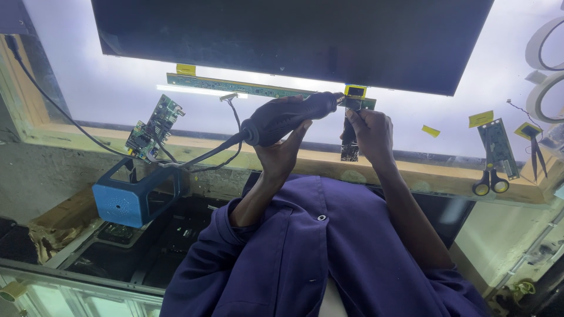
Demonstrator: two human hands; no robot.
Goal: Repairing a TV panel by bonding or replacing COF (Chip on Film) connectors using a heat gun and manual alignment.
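Observation:
My left hand (282,144) grips a black corded handheld tool (288,117). The tool's tip points right and meets a small green board (367,104) at the lower edge of a large dark display panel (294,41). Just right of the tip, my right hand (369,134) pinches a dark flex strip (350,151) that hangs down from that board. A piece of yellow tape (355,91) sits on the board above my fingers. Both arms are in purple sleeves.
A long green circuit strip (235,87) runs along the panel's edge over the lit white surface (117,82). At left are a small wired circuit board (154,126) and a blue box (132,196). At right lie yellow-handled scissors (490,183), another green board (498,147) and tape rolls (546,94).

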